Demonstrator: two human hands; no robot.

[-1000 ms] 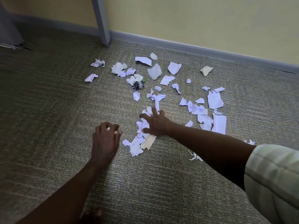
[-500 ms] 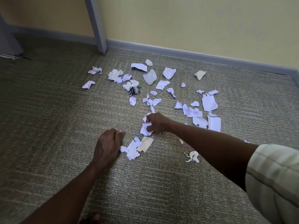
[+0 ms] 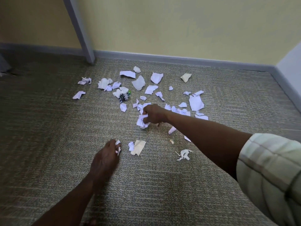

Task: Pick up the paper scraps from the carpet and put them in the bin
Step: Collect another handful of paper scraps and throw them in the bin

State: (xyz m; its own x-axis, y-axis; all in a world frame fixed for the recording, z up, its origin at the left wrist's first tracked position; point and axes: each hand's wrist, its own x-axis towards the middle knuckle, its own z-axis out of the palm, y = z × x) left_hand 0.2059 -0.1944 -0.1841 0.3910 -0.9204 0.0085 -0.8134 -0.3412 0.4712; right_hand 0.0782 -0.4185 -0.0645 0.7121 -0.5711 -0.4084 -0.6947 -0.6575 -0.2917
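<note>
While our right hand (image 3: 153, 114) grips a crumpled wad of paper scraps (image 3: 143, 121) just off the carpet (image 3: 48, 128), our left hand (image 3: 105, 158) curls around a few smaller bits (image 3: 117, 146) nearer to us. Most scraps lie beyond the right hand toward the wall (image 3: 179, 26), with a tan piece (image 3: 138, 147) between the hands and a twisted shred (image 3: 184, 154) under the right forearm. To do this well, we judge we should sweep neighbouring pieces into each fist without loosening our hold, so nothing drops. No bin shows anywhere, so we cannot tell where it stands or what it holds. A dark printed wrapper (image 3: 123, 98) sits among the far scraps.
</note>
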